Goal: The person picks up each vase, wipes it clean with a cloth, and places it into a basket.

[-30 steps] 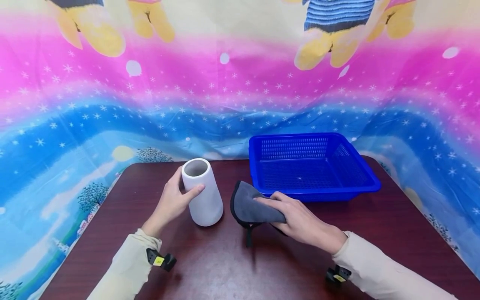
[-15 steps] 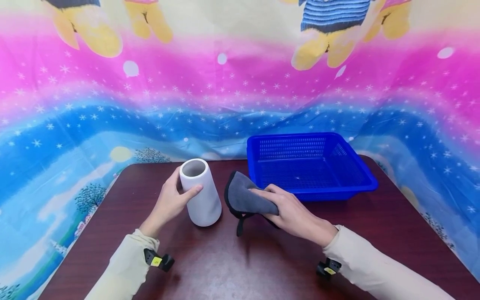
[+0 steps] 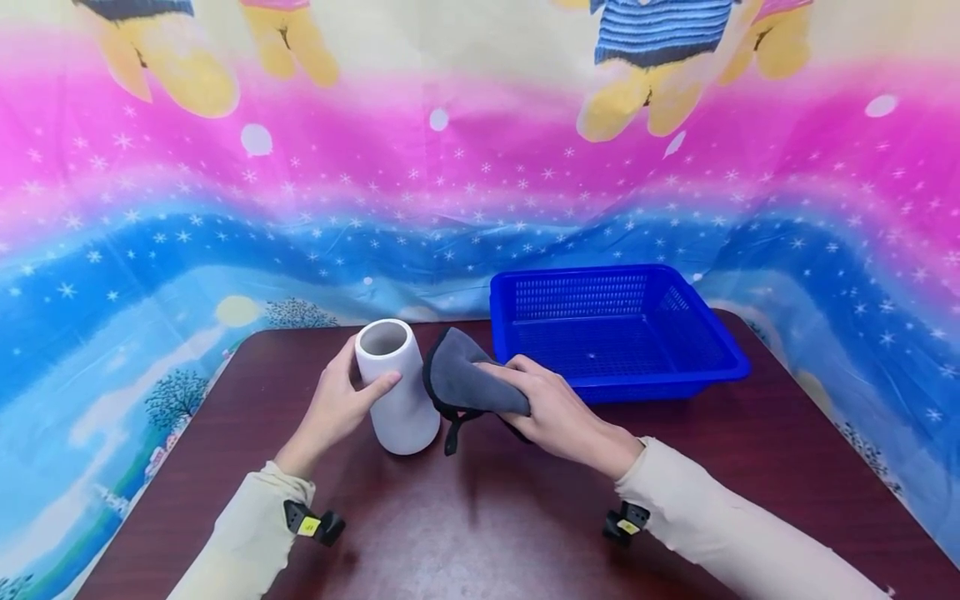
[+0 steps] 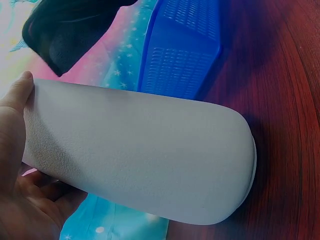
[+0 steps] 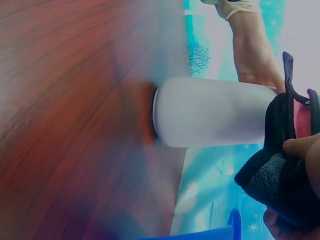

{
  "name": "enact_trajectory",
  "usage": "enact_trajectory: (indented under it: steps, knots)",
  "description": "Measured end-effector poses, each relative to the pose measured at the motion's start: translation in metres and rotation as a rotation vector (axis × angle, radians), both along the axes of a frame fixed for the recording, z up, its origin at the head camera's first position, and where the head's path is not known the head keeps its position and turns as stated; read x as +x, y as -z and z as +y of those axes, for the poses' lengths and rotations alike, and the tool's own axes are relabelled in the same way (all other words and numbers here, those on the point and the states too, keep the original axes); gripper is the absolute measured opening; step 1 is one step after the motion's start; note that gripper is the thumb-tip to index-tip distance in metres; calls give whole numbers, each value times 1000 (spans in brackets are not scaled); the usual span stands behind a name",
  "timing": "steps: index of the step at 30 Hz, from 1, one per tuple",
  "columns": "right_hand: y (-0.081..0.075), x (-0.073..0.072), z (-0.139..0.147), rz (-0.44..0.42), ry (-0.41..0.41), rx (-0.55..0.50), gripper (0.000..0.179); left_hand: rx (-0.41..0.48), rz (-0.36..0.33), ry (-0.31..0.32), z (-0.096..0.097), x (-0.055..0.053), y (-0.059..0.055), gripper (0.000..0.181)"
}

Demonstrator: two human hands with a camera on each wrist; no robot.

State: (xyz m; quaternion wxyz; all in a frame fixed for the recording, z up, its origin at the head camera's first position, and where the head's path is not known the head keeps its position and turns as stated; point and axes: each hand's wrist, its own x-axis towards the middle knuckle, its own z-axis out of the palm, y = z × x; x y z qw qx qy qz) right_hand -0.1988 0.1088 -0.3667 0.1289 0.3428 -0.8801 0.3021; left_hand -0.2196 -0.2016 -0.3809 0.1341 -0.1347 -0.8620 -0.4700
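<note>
A white vase (image 3: 405, 408), round-mouthed and wider toward its base, stands upright on the dark red table (image 3: 450, 533). My left hand (image 3: 333, 408) grips it near the top, the thumb across the front and the fingers behind; the left wrist view shows its smooth side (image 4: 140, 150). My right hand (image 3: 562, 412) holds a folded grey cloth (image 3: 472, 375) with black edging and a dangling black loop. In the head view the cloth's left edge is right at the vase's upper side. A bit of pink (image 5: 302, 120) shows inside the fold in the right wrist view.
A blue plastic basket (image 3: 652, 388) with perforated walls sits at the back right, just beyond my right hand. Behind the table hangs a printed pink and blue curtain (image 3: 360, 142). Black wrist cameras are strapped over both pale sleeves (image 3: 240, 533).
My right hand has carried the cloth left and slightly up, closing the gap to the vase. The left hand keeps its grip on the vase, which stays upright in place.
</note>
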Motion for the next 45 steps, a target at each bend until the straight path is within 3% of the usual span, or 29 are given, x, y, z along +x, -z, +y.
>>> enact_trajectory:
  steps: [9,18,35,45]
  knots:
    - [0,-5,-15,-29,10,-14,53,-14,-13,-2,1,1,1,67]
    - [-1,-9,-29,12,2,-12,50,-1,-10,-6,0,1,1,66]
    - [2,-12,-46,-20,16,71,53,6,-23,-1,2,-1,-1,66]
    - [8,-10,-52,20,36,101,52,4,-14,3,2,0,-2,65]
